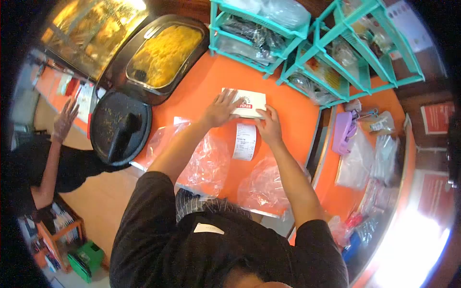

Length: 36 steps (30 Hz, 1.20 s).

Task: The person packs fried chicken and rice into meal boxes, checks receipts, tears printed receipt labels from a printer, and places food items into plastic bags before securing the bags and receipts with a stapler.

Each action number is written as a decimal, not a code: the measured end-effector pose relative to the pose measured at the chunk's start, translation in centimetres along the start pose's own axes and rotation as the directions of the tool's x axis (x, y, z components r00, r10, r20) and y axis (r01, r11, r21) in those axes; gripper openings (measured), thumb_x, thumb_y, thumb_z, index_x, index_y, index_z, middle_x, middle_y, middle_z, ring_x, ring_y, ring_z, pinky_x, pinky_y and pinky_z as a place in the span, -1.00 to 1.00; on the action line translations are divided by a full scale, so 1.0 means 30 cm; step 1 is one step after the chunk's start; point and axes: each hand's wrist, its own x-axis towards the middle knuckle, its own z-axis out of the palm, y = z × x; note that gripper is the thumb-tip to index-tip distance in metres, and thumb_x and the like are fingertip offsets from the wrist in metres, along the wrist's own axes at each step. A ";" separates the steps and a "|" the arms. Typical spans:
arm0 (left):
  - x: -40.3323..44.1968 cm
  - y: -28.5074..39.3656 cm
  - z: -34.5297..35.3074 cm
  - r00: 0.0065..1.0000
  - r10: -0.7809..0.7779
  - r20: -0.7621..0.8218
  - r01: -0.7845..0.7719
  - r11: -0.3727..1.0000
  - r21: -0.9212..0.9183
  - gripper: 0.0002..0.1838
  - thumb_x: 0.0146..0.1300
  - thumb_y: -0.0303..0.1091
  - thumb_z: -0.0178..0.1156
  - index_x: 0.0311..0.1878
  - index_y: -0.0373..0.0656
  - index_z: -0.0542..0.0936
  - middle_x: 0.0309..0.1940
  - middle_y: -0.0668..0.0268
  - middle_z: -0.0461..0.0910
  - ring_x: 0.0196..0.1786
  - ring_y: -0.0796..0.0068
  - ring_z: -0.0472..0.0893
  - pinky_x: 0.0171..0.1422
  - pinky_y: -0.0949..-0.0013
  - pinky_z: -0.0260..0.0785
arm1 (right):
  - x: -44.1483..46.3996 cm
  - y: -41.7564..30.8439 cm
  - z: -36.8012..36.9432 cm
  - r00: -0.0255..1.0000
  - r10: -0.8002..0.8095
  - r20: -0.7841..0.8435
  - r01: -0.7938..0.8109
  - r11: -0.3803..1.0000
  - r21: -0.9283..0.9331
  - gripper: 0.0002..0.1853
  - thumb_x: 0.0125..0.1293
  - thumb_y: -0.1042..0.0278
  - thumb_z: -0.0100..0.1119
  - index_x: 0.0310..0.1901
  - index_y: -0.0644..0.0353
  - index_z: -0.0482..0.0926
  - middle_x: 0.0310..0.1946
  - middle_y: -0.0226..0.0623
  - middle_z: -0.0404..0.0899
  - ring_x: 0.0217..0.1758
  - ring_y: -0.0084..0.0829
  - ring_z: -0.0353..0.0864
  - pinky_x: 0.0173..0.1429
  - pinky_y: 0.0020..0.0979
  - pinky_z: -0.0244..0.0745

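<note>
A small white cardboard food box [257,98] with a red and black printed label lies closed on the orange counter. My left hand [222,109] rests over its left end, fingers stretched out. My right hand [270,126] grips the near right corner of the box, its fingers bent against the edge. Just below the box, a printed paper receipt [245,142] lies between my forearms. A clear plastic bag [209,161] spreads under my left forearm, and another clear plastic bag [261,185] lies beside my right forearm.
A tray of yellow food [165,55] and a black round pan [120,127] stand at left. Teal racks [269,67] with plastic packs line the back. A purple basket [342,132] sits at right. At far left, another person's gloved hand [66,120] is raised.
</note>
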 end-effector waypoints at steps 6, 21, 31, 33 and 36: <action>-0.009 0.009 -0.067 0.997 0.052 0.065 -0.058 0.994 0.096 -0.24 0.39 0.08 0.11 0.59 0.26 0.10 0.60 -0.02 -0.04 0.60 -0.26 -0.04 0.60 -0.20 -0.05 | -0.031 0.068 0.004 0.982 -0.051 0.182 0.074 0.989 -0.125 -0.58 0.36 0.17 0.20 0.24 -0.06 0.57 0.37 -0.16 0.34 0.34 -0.07 0.44 0.36 -0.07 0.41; -0.069 -0.070 0.131 0.987 0.139 -0.086 -0.151 0.978 -0.147 -0.47 0.50 -0.32 -0.04 0.52 -0.02 0.28 0.54 0.01 0.16 0.60 -0.18 0.01 0.63 -0.12 -0.08 | -0.216 -0.435 -0.262 0.983 0.182 -0.035 -0.145 0.874 0.464 -0.75 0.34 0.20 0.11 -0.13 0.12 0.69 -0.32 -0.18 0.68 -0.23 -0.12 0.68 -0.12 -0.15 0.55; -0.003 -0.158 0.281 0.962 -0.218 -0.162 0.146 0.919 -0.367 -0.42 0.52 -0.35 -0.08 0.53 -0.28 0.11 0.45 -0.35 0.12 0.42 -0.32 0.28 0.43 -0.18 0.27 | -1.719 -0.765 -0.603 -0.342 0.489 -0.803 -0.708 0.427 0.562 -0.80 0.40 0.28 0.22 -0.09 0.22 0.60 -0.23 -0.36 0.63 -0.24 -0.52 0.62 -0.09 -0.41 0.54; 0.009 -0.114 0.241 0.930 -0.367 -0.025 0.336 0.876 -0.345 -0.43 0.52 -0.34 -0.08 0.51 -0.33 0.13 0.42 -0.39 0.15 0.34 -0.30 0.41 0.38 -0.17 0.34 | -2.057 -0.819 -0.723 -0.560 0.079 -0.824 -0.806 0.177 0.565 -0.79 0.40 0.29 0.23 -0.09 0.24 0.54 -0.29 -0.33 0.61 -0.31 -0.55 0.56 -0.17 -0.45 0.47; -0.005 -0.043 0.203 0.921 -0.363 -0.139 0.341 0.926 -0.160 -0.45 0.52 -0.31 -0.09 0.48 -0.34 0.19 0.32 -0.38 0.29 0.26 -0.29 0.48 0.30 -0.19 0.39 | -2.493 -0.776 -0.713 -0.545 -0.012 -0.839 -0.838 0.026 0.544 -0.57 0.40 0.13 0.23 0.10 0.34 0.54 -0.10 -0.20 0.67 -0.07 -0.36 0.65 0.06 -0.32 0.53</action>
